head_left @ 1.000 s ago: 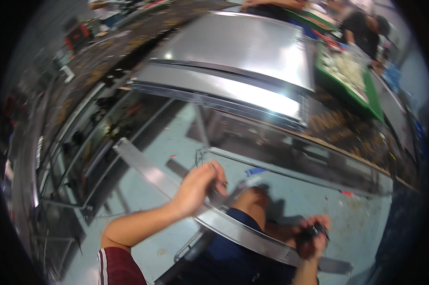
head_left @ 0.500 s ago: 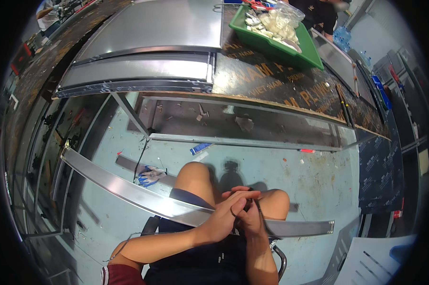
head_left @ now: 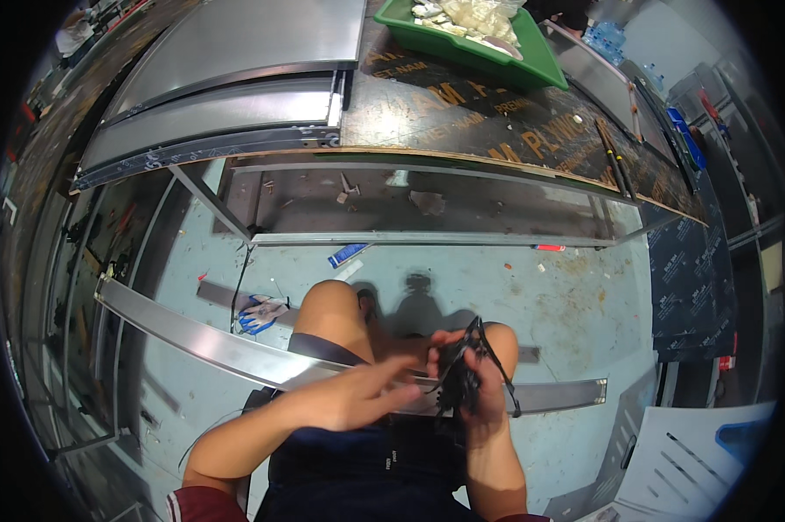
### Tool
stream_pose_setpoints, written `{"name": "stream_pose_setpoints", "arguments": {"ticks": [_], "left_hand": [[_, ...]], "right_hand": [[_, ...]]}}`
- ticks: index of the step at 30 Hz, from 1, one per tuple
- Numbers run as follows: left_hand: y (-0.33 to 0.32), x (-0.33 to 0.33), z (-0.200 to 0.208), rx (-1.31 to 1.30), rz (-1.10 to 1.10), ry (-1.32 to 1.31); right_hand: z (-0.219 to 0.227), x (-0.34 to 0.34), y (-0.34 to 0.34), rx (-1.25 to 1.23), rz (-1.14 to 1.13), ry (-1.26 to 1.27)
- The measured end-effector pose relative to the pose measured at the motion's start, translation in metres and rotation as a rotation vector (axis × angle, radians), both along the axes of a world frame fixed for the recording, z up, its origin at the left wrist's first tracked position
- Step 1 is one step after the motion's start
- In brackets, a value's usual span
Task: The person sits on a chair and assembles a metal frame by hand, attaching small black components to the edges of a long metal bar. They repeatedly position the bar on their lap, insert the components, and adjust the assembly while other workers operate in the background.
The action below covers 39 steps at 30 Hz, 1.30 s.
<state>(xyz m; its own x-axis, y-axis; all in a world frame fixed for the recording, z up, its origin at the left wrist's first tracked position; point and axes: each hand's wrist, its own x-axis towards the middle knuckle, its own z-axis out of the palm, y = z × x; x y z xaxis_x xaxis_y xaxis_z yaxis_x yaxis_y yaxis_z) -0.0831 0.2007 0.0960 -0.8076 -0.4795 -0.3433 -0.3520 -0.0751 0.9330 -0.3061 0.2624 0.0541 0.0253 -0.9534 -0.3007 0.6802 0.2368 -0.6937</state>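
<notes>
My right hand (head_left: 486, 383) is raised above my right thigh, its fingers curled around a bundle of thin black strips (head_left: 458, 370). Looped ends of the strips stick out above and beside the fingers; whether they are rubber or plastic I cannot make out. My left hand (head_left: 362, 393) hovers just to the left of the bundle, fingers stretched out and slightly blurred, nothing in it. Across my lap, under both hands, lies a long silver metal bar (head_left: 210, 341). Its far left end reaches past my left knee and its right end (head_left: 575, 398) past my right thigh.
Ahead stands a workbench (head_left: 462, 130) bearing metal panels (head_left: 244, 39), a green tray (head_left: 544, 65) of small pieces and black-and-yellow pliers-like handles (head_left: 617, 161). A blue-and-white glove (head_left: 262, 313) lies on the floor. White slotted sheet (head_left: 684, 461) at lower right.
My hands were clasped together; now they have come apart, the left drawn to the left and opened. The black bundle shows in the right hand. The view has shifted slightly.
</notes>
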Motion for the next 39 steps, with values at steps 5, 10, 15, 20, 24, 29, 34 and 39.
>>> {"name": "stream_pose_setpoints", "arguments": {"ticks": [5,10,15,20,24,29,34,39], "left_hand": [[0.026,-0.014,-0.037,0.428,0.010,0.098],[0.056,-0.056,-0.037,0.021,0.304,0.251],[0.050,-0.081,-0.034,-0.200,0.238,0.217],[0.024,-0.059,-0.036,-0.389,0.334,0.430],[0.031,-0.074,-0.027,-0.389,0.672,0.660],[0.029,-0.065,-0.032,-0.562,0.565,0.693],[0.034,-0.048,-0.037,-0.783,0.494,0.588],[0.042,-0.053,-0.021,-0.912,0.355,0.546]], "right_hand": [[0.000,-0.015,-0.010,0.108,-0.426,-0.050],[0.017,-0.006,-0.007,0.037,-0.612,-0.203],[0.035,0.004,-0.001,-0.046,-0.751,0.406],[0.037,-0.004,0.019,-0.061,-0.623,0.236],[0.007,0.023,0.039,0.045,-0.097,0.128],[-0.019,0.059,0.041,0.032,-0.023,0.136],[-0.011,0.059,0.047,-0.165,0.178,0.288],[-0.022,0.040,0.075,0.054,0.526,0.237]]}}
